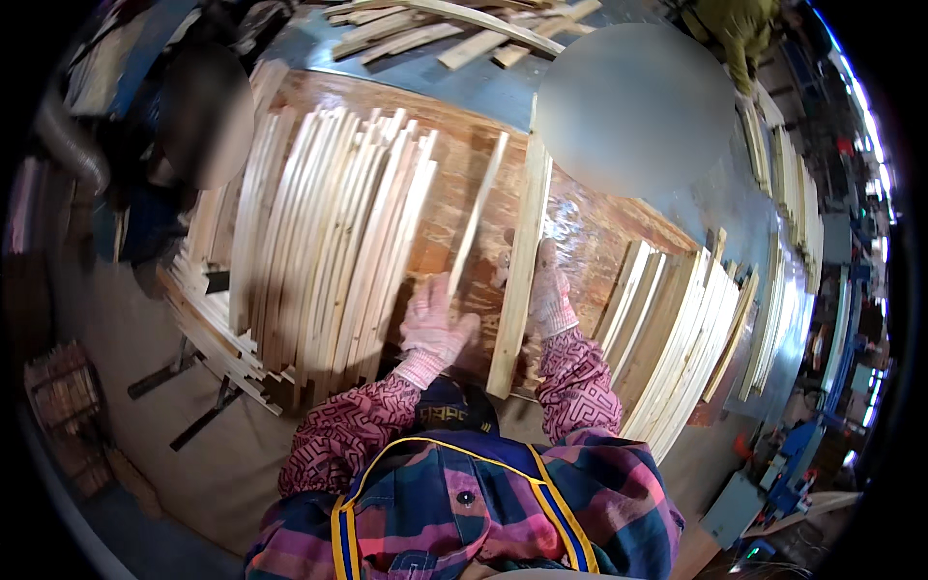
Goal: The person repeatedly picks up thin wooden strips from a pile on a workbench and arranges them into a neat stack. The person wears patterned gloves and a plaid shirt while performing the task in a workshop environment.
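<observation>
A pale wooden board [525, 251] stretches away from me in the middle of the bench. My right hand [551, 295], in a pink-and-white glove, is closed on its right side, and a bit of pinkish glove shows past its left edge. To the left lies a thin wooden strip [478, 213] on the worn brown bench top. My left hand [435, 324], gloved alike, is open by the strip's near end, thumb apart from the fingers; whether it touches the strip I cannot tell.
Many narrow strips [333, 242] lie side by side on the left. Another row of wood pieces [672, 329] lies on the right. Loose boards [454, 34] are heaped at the far side. Two blurred patches hide parts of the scene; a person's sleeve [739, 43] shows far right.
</observation>
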Tool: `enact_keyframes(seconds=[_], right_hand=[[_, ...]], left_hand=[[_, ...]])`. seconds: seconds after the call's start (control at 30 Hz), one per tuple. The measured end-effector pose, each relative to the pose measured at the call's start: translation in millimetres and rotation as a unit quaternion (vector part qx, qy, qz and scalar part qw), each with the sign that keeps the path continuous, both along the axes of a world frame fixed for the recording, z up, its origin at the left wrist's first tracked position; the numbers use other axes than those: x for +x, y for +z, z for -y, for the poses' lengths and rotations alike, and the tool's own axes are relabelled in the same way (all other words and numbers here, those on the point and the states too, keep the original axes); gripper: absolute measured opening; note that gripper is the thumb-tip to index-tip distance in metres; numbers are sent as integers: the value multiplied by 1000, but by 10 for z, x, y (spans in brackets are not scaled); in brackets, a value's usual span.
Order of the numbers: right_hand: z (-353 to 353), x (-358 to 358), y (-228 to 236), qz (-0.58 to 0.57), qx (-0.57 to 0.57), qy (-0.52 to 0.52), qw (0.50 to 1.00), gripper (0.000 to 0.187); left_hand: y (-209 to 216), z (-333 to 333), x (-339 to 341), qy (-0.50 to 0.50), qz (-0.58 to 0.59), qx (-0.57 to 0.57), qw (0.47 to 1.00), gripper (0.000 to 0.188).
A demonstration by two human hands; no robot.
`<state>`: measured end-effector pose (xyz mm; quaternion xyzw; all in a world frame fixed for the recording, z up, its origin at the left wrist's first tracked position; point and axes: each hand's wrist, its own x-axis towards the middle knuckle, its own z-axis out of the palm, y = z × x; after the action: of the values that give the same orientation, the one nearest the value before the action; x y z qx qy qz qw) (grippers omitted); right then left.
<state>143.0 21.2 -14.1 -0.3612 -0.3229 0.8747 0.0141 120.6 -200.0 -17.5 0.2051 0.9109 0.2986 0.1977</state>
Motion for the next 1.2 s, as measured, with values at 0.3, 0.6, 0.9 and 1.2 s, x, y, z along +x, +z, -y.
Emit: enact_keyframes(seconds=[0.3, 0.6, 0.9, 1.2], right_hand=[[2485, -965, 982, -155, 312, 246, 904, 71], [4175, -484, 471, -152, 214, 311, 913, 49], [4225, -512, -22, -91, 352, 308, 879, 51], [4395, -664, -121, -71, 358, 311, 878, 54]], left_hand=[[546, 1946, -539, 150, 272, 507, 804, 49], [-710, 5617, 8, 617, 55, 302, 725, 50], [-2463, 6397, -937, 658, 240, 10, 714, 66], [-3620, 6449, -1234, 682, 189, 61, 704, 65]])
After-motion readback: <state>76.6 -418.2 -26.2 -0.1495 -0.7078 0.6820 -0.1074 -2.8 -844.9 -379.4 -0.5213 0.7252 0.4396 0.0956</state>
